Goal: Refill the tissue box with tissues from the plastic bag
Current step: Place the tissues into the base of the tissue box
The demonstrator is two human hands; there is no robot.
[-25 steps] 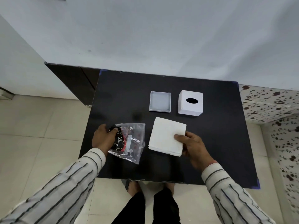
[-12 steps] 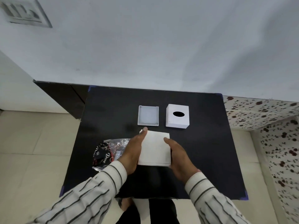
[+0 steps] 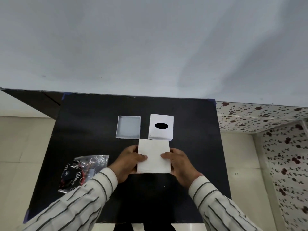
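A white stack of tissues (image 3: 154, 154) is held between both hands above the middle of the black table (image 3: 93, 124). My left hand (image 3: 127, 161) grips its left edge, thumb on top. My right hand (image 3: 179, 162) grips its right edge the same way. Just beyond the stack stands the white tissue box cover (image 3: 161, 127) with a dark oval slot on top. To its left lies the shallow white box base (image 3: 128, 127), open side up and with nothing in it. The crumpled clear plastic bag (image 3: 80, 170) with black and red print lies at the left, partly under my left sleeve.
The table stands against a pale wall (image 3: 150, 47). A dark cabinet side (image 3: 36, 102) adjoins its far left corner. Tiled floor (image 3: 21, 147) lies to the left, and a flower-patterned surface (image 3: 273, 130) runs along the right.
My left hand left the plastic bag and took the tissue stack's left edge. Both hands now hold the stack, squared up and closer to the box cover.
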